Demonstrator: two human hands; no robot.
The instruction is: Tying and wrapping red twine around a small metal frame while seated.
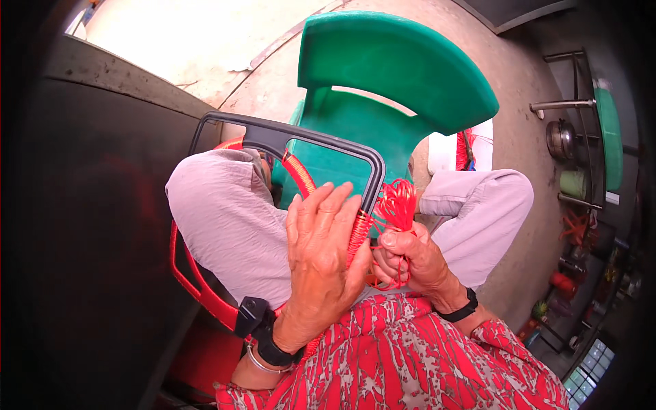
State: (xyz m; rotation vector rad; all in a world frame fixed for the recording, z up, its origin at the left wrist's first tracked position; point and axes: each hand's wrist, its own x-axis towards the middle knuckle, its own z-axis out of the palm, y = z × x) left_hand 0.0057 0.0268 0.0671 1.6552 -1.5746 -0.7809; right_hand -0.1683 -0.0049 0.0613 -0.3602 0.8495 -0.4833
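My left hand (321,253) lies over a black frame with rounded corners (372,164), its fingers stretched out. Beside its fingertips, a curved part of the frame is wound with red and gold cord (299,172). Another part with tight red coils (359,232) passes beneath the thumb side of this hand. In my right hand (418,260), closed just to the right, is a looped bundle of red cord (398,201). Loose strands run from the bundle toward the coils. Part of the frame is hidden behind my left hand and my left leg.
A green plastic chair (396,65) stands in front of me, between my knees. To the left rises a dark panel (102,205) with a worn top edge. Along the right wall are a metal rack (567,106), a metal pot (560,140) and shelves with several small items.
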